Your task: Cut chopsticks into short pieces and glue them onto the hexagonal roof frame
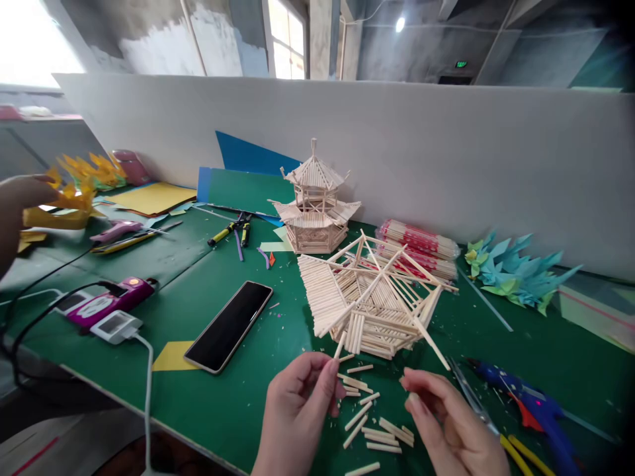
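My left hand [297, 406] is low in the middle, its fingers pinched on a short wooden stick [340, 345] that points up towards a part-built stick roof [370, 297]. My right hand [446, 420] hovers to the right with its fingers curled together; I see nothing in it. Between my hands several cut stick pieces [372, 423] lie on the green table [228, 403]. A finished stick pagoda [315, 201] stands behind the roof.
A black phone [229, 324] lies to the left, beside a power strip with plugs [106, 305]. A blue glue gun [530, 400] and cutters [476, 400] lie at right. Stick bundles [421, 244], paper cranes [516, 271], tools and another person's hand [17, 205] sit further off.
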`<move>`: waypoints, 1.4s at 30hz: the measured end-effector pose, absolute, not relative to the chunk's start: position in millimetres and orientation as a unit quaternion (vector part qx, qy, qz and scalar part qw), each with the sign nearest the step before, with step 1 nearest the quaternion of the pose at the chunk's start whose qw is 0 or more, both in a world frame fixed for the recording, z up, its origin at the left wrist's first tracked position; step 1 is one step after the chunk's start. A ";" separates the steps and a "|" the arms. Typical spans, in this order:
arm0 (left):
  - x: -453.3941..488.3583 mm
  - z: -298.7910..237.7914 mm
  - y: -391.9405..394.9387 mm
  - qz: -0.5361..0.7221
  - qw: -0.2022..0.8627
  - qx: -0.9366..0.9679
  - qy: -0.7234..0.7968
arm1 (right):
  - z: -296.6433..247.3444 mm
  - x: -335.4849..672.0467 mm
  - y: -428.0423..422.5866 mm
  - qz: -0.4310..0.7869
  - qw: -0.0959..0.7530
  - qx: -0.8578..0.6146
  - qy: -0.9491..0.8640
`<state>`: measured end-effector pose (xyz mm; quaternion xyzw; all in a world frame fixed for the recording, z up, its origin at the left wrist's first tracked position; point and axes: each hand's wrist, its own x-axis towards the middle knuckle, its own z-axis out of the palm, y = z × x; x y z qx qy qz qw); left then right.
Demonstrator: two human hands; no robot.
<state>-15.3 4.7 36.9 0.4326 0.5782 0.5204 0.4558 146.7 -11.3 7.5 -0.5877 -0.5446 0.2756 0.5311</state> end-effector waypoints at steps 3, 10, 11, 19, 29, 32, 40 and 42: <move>-15.2 37.5 5.9 0.506 0.444 0.433 0.599 | 8.0 140.9 -4.6 0.328 0.541 -0.570 -0.524; -14.2 36.2 11.3 0.501 0.448 0.436 0.599 | 4.7 133.7 6.4 0.389 0.534 -0.558 -0.502; -14.2 36.2 12.9 0.500 0.449 0.435 0.599 | 5.5 132.7 7.7 0.393 0.531 -0.559 -0.502; -12.9 39.4 23.1 0.503 0.451 0.413 0.611 | 20.3 125.9 15.1 0.418 0.504 -0.579 -0.486; -12.0 33.1 25.7 0.511 0.468 0.376 0.615 | 18.9 121.9 19.0 0.430 0.495 -0.572 -0.494; -11.7 33.4 27.0 0.509 0.485 0.369 0.608 | 18.8 121.0 19.3 0.434 0.501 -0.565 -0.491; -8.7 35.3 30.1 0.536 0.523 0.318 0.582 | 23.7 115.6 21.4 0.418 0.516 -0.570 -0.484; -8.8 34.8 30.7 0.536 0.529 0.314 0.577 | 23.4 114.2 21.9 0.413 0.517 -0.575 -0.480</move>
